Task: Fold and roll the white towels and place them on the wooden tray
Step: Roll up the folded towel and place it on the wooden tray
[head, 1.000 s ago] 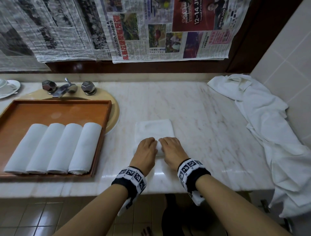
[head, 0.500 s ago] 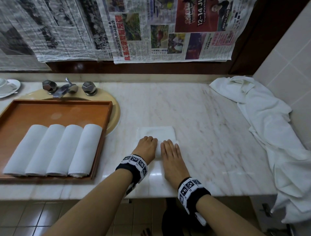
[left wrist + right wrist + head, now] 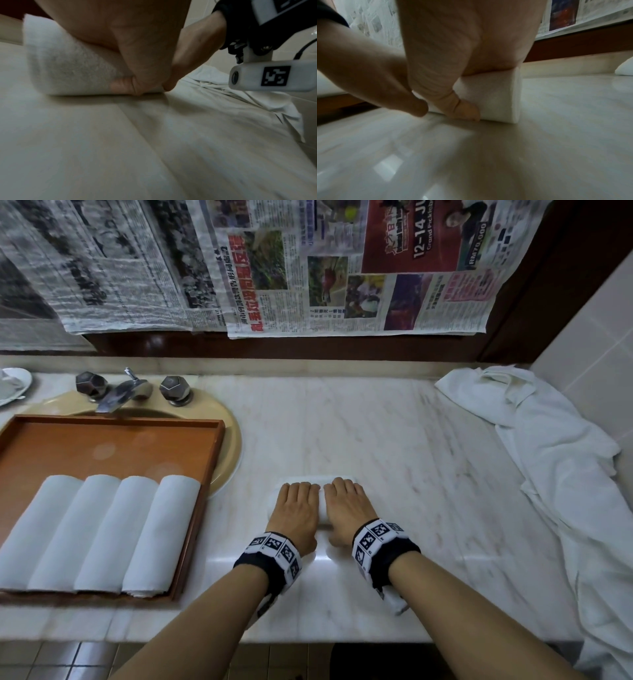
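— Where are your hands right now?

— You have both of them on the rolled towel [image 3: 322, 510] at the middle of the marble counter [image 3: 394, 440]. Your left hand [image 3: 297, 513] covers its left part and your right hand [image 3: 346, 510] its right part, side by side, nearly touching.

— And the fingers?

— Yours lie close together over the top of the roll, bent down its far side, while each thumb tucks against its near side low by the counter. The left wrist view shows your left thumb [image 3: 126, 83] pressed to the roll's base; the right wrist view shows your right thumb [image 3: 465, 111] doing the same, so each hand wraps around the roll.

— How does the towel sit?

— It lies on the counter as a thick roll, its axis running left to right. In the right wrist view its right end [image 3: 516, 94] stands flat and even, just past your palm.

— What about the tray?

— The wooden tray [image 3: 113, 440] rests to your left, over part of the tan sink [image 3: 229, 446]. Four rolled towels [image 3: 99, 532] lie in its near half, side by side and touching, slanted a little. Its far half shows bare wood.

— Anything else around you?

— A heap of loose white cloth [image 3: 561, 460] spreads along the counter's right side and hangs over the edge. The faucet [image 3: 120, 392] stands behind the tray, and newspaper sheets [image 3: 308, 265] hang on the wall above.
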Demonstrator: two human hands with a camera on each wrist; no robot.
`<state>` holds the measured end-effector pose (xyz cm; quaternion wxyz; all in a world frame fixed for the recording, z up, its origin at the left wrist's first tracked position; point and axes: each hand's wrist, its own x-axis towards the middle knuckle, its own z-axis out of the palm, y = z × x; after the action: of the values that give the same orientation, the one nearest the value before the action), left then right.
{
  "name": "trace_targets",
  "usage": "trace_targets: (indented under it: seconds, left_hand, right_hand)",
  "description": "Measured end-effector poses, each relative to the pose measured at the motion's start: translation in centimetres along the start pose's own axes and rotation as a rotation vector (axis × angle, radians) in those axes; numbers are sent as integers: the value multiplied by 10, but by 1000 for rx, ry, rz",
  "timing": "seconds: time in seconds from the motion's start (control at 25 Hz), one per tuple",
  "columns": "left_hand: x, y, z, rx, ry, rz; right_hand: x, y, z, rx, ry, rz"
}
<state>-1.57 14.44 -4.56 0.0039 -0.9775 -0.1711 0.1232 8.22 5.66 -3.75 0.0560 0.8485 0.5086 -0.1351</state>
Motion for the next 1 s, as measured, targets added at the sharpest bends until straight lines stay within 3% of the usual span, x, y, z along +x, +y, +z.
trace_targets:
  seconds: [0.2, 0.44, 0.72, 0.84, 1.0]
  left_hand:
    - [35, -12, -12, 22, -80, -28]
    - [64, -20, -19, 14, -175, -45]
    - [69, -24, -19, -27, -184, -12]
    - [68, -29, -29, -74, -172, 26]
    - [51, -77, -64, -54, -127, 71]
  right_hand:
    - [37, 11, -14, -50, -156, 36]
    - [64, 21, -22, -40, -228, 16]
    - [59, 25, -21, 105, -209, -6]
    - [50, 27, -28, 195, -214, 62]
    - [58, -5, -68, 157, -201, 72]
